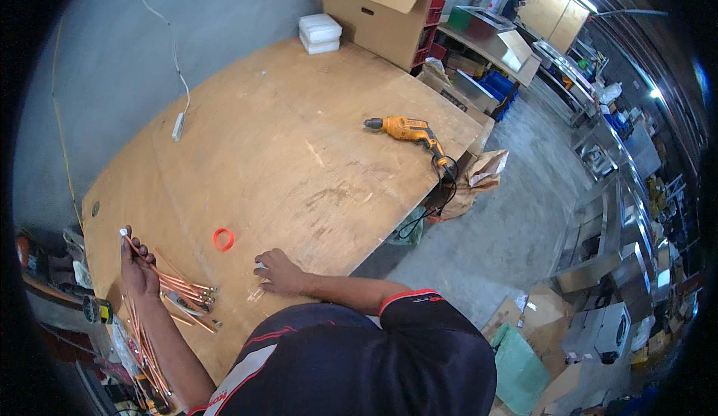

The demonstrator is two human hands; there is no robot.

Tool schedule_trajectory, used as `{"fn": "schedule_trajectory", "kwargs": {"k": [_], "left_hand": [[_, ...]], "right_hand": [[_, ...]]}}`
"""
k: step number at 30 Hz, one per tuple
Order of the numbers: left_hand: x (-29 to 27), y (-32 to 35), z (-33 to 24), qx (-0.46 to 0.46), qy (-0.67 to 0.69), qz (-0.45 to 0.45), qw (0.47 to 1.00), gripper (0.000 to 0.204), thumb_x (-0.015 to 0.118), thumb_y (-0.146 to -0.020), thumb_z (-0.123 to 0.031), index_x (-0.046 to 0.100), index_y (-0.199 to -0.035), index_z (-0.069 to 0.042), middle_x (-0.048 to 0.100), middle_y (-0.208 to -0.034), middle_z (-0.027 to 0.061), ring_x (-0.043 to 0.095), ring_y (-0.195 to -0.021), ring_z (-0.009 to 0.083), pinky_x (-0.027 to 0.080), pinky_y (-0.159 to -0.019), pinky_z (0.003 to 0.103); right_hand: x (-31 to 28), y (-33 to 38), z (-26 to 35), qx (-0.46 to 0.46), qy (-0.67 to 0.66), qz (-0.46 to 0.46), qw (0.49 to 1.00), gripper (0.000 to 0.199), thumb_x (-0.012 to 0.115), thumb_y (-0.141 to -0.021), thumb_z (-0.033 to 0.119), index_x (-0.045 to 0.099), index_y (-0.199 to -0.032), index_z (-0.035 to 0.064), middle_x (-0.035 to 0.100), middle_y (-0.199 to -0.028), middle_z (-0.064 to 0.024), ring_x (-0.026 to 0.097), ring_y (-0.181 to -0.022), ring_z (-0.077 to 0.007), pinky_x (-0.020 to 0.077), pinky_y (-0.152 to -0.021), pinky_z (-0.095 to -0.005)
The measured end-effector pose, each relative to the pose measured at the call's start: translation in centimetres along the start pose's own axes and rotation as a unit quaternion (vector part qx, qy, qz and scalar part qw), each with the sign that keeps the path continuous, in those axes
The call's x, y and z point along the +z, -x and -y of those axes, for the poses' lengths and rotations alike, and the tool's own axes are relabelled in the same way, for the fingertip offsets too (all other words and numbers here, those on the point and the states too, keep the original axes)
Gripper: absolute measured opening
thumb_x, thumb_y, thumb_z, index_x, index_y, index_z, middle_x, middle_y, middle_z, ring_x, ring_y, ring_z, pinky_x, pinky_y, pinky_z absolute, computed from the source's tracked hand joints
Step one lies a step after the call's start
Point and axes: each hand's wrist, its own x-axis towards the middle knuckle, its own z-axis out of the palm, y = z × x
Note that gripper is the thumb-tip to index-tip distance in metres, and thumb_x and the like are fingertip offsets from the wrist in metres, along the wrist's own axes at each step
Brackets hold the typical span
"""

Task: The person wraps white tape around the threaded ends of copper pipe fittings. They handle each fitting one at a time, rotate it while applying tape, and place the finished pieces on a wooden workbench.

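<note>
Copper-coloured, a thin, straight metal rod (134, 246) with a whitish tip was gripped by the left hand (140, 275), lower left of the frame; it looked light, fairly stiff, perhaps slick, and easiest held near mid-length. The right hand (280, 271), seemingly empty, rested on the brown wooden table (239, 147).

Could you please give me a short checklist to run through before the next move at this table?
1. Left hand has a grip on a thin copper-coloured rod: ok.
2. Right hand is free of tools: ok, none visible in it.
3. Loose copper-coloured rods are neatly aligned: not ok, they lie splayed at several angles.
4. Yellow drill lies clear of both hands: ok.
5. Drill cord stays on the table: not ok, it hangs over the edge.
6. Drill is unplugged: cannot tell.
</note>
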Motion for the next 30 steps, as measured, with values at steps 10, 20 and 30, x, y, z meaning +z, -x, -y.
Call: {"fn": "schedule_trajectory", "kwargs": {"k": [10,20,30], "left_hand": [[7.9,-4.3,4.2,0.031,0.193,-0.021,0.981,0.027,0.054,-0.101,-0.024,0.059,-0.119,-0.005,0.054,-0.081,-0.0004,0.048,-0.065,0.0093,0.041,-0.053,0.022],[12.6,2.2,8.7,-0.047,0.057,0.027,0.997,0.02,0.053,-0.101,-0.023,0.058,-0.11,-0.007,0.062,-0.097,0.0078,0.061,-0.09,0.0218,0.051,-0.083,0.037],[10.3,6.5,8.1,-0.148,-0.031,-0.047,0.987,0.03,0.056,-0.1,-0.032,0.059,-0.116,-0.007,0.067,-0.1,0.0077,0.065,-0.097,0.0215,0.053,-0.084,0.036]], "right_hand": [[-10.9,-6.2,4.1,0.164,-0.341,0.19,0.906,0.048,0.056,-0.095,0.048,0.067,-0.109,0.0037,0.07,-0.089,-0.0127,0.067,-0.088,-0.0234,0.0508,-0.081,-0.0367],[-15.5,-8.2,2.6,0.231,-0.502,0.189,0.812,0.05,0.048,-0.101,0.045,0.057,-0.128,0.0038,0.071,-0.077,-0.0083,0.064,-0.068,-0.0158,0.0505,-0.068,-0.0327],[-13.3,-9.5,3.1,0.318,-0.642,0.218,0.663,0.037,0.042,-0.105,0.039,0.055,-0.108,0.0048,0.052,-0.058,-0.0041,0.045,-0.046,-0.0128,0.0413,-0.048,-0.029]]}}
